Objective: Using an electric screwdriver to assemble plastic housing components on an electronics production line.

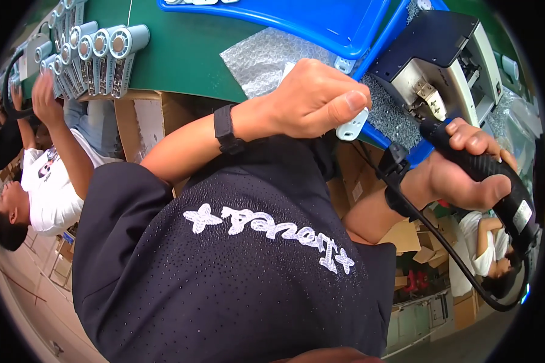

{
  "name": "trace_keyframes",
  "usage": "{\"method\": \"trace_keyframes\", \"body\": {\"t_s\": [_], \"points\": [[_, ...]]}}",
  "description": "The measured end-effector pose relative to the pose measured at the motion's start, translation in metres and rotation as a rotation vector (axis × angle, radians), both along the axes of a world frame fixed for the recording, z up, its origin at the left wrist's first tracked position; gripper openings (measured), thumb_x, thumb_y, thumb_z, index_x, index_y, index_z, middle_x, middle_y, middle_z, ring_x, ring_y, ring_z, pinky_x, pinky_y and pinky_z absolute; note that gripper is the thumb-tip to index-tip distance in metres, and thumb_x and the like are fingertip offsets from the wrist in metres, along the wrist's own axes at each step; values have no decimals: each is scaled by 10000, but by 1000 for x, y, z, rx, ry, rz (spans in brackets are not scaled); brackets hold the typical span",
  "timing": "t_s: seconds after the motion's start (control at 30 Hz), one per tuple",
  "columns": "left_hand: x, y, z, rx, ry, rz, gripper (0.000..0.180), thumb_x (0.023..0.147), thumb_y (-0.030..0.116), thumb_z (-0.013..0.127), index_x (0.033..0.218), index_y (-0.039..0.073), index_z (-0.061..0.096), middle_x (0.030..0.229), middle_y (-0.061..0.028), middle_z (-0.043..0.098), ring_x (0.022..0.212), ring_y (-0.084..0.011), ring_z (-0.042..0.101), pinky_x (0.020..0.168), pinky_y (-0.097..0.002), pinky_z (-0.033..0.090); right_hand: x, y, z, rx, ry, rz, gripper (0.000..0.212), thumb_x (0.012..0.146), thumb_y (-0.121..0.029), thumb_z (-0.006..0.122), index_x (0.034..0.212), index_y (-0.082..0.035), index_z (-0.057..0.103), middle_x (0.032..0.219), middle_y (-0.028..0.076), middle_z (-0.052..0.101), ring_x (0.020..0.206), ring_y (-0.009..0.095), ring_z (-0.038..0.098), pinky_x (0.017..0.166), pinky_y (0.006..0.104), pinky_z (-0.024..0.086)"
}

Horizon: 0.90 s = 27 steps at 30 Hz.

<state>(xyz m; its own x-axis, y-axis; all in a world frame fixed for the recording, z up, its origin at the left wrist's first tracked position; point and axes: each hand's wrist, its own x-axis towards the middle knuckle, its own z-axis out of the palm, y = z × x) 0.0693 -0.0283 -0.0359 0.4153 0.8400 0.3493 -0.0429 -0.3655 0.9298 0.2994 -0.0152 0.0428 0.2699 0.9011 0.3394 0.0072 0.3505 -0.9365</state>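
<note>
My left hand (318, 100) is closed, thumb along the top, on a small pale-blue plastic part (353, 126) with rounded ends. Most of that part is hidden by the fist. My right hand (466, 172) wraps round a black electric screwdriver (490, 169), whose cable loops down past my forearm. The screwdriver's front end points up and left, close to the metal outlet of a black and cream screw feeder (430, 57). Whether its tip touches the outlet I cannot tell.
Blue trays (360, 45) stand on the green table (181, 54), one with many small screws (393, 115). Bubble wrap (266, 57) lies beside them. Several pale-blue handheld devices (124, 45) stand in rows at left. A co-worker in white (60, 187) sits there; another person (487, 248) is at right.
</note>
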Motion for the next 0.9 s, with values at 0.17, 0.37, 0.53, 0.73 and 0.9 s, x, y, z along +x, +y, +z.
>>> {"method": "trace_keyframes", "body": {"t_s": [0.17, 0.37, 0.53, 0.73, 0.9], "points": [[-6, -3, -2, -32, 54, -41, 517, 1044, 319, 334, 835, -33, 649, 714, -169, 626, 622, -333, 627, 555, -381, 482, -28, -34, 65, 19, 185, 468, 716, 780, -667, 677, 1171, -75, 577, 848, 40, 547, 656, 169, 501, 650, 362, 402], [-1, 1, -1, -12, 1, -16, 514, 1042, 322, 340, 822, -24, 650, 686, -166, 607, 607, -328, 617, 549, -382, 474, -73, -24, 65, 240, 407, 399, 746, 757, -688, 695, 1178, -93, 537, 797, 23, 466, 633, 154, 464, 644, 353, 376], [-9, 2, 1, -27, 59, -57, 384, 1015, 375, 454, 857, 85, 649, 658, -97, 593, 613, -303, 602, 527, -371, 444, -73, -16, 60, 121, 300, 451, 758, 759, -705, 684, 1177, -94, 521, 805, 28, 470, 617, 143, 458, 631, 351, 385], [-5, 5, -1, 253, -47, 155, 354, 975, 352, 548, 951, 7, 624, 819, -131, 640, 678, -298, 636, 577, -364, 489, -82, -16, 51, 194, 359, 445, 740, 786, -697, 661, 1182, -87, 519, 810, 41, 488, 611, 156, 474, 621, 344, 409], [-18, -10, -3, 398, 56, 335, 318, 853, 281, 711, 1043, 45, 615, 947, -90, 657, 797, -278, 662, 655, -365, 525, -81, -18, 54, 162, 308, 426, 712, 814, -670, 645, 1193, -80, 522, 798, 46, 500, 622, 163, 496, 630, 344, 427]]}}
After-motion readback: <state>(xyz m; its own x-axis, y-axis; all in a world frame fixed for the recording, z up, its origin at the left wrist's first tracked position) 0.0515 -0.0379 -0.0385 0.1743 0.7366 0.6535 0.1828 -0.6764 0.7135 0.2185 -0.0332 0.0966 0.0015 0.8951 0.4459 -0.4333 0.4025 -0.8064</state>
